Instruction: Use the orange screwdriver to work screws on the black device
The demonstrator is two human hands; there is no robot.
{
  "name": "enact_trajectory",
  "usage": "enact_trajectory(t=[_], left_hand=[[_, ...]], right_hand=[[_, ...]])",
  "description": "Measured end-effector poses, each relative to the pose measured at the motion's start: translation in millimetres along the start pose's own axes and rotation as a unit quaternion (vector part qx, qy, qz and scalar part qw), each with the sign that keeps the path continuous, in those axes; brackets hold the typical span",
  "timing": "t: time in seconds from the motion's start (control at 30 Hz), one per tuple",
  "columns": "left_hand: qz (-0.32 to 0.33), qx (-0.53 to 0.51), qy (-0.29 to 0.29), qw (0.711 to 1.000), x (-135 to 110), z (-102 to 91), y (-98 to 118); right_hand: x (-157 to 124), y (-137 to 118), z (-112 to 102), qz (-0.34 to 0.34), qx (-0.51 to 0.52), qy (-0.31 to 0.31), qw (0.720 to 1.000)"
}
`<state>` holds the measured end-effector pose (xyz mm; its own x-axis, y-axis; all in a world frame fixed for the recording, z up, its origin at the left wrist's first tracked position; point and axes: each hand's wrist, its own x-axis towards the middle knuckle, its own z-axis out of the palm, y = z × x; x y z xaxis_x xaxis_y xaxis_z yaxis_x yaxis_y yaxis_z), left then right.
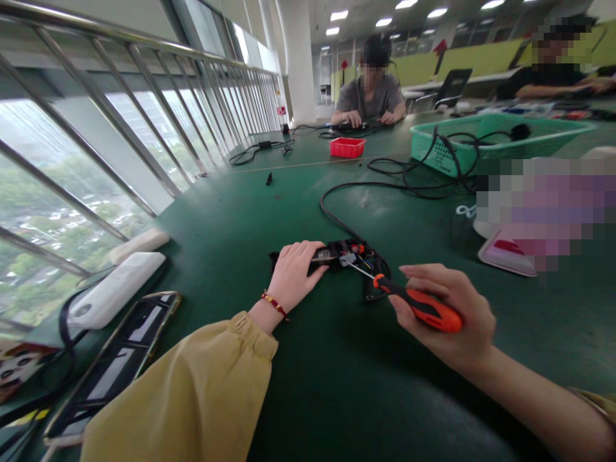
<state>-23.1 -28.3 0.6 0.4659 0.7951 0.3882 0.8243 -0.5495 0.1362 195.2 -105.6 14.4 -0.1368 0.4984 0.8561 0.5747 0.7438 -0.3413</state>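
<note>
My left hand (294, 273) lies over the left end of a small black device (344, 252) with exposed coloured wires, fingers curled round it and pressing it to the green table (298, 385). My right hand (450, 317) is closed on an orange-and-black screwdriver (423, 308). Its metal shaft points up-left and its tip sits in the device's open middle. A black cable (337, 221) runs from the device toward the far right.
A white power bank (113, 292) and a phone (118, 359) lie at the left edge by the window railing. A green basket (481, 144) with cables and a red tray (347, 147) stand farther back. Two other people sit at the far side.
</note>
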Motion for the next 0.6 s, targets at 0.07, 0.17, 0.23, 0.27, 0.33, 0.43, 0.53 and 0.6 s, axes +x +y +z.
enact_trajectory(t=[0.07, 0.17, 0.23, 0.27, 0.33, 0.43, 0.53, 0.6], left_hand=[[0.001, 0.001, 0.002, 1.000, 0.0, 0.2, -0.1], [0.001, 0.002, 0.001, 1.000, 0.2, 0.1, 0.1], [-0.001, 0.002, -0.001, 1.000, 0.2, -0.2, 0.5], [-0.002, 0.002, -0.003, 1.000, 0.2, -0.4, 0.8], [-0.003, 0.001, -0.004, 1.000, 0.1, -0.7, 1.2], [-0.004, 0.000, -0.005, 1.000, 0.1, -1.0, 1.7], [-0.005, 0.001, -0.006, 1.000, 0.2, -1.2, 1.6], [-0.005, 0.002, -0.007, 1.000, 0.4, -1.2, 1.4]], right_hand=[[-0.1, 0.0, 0.6, -0.008, 0.004, 0.025, 1.000], [1.2, -0.7, 0.1, -0.024, -0.001, 0.028, 0.999], [2.8, -1.3, -1.6, -0.034, -0.005, -0.009, 0.999], [3.7, -1.4, -2.6, -0.044, -0.006, -0.029, 0.999], [5.5, -1.1, -4.7, -0.055, -0.004, -0.055, 0.997], [7.8, 0.5, -7.1, -0.040, 0.004, -0.052, 0.998], [9.2, 2.8, -9.0, -0.023, -0.011, -0.024, 0.999], [9.1, 4.5, -9.8, -0.016, -0.025, -0.006, 1.000]])
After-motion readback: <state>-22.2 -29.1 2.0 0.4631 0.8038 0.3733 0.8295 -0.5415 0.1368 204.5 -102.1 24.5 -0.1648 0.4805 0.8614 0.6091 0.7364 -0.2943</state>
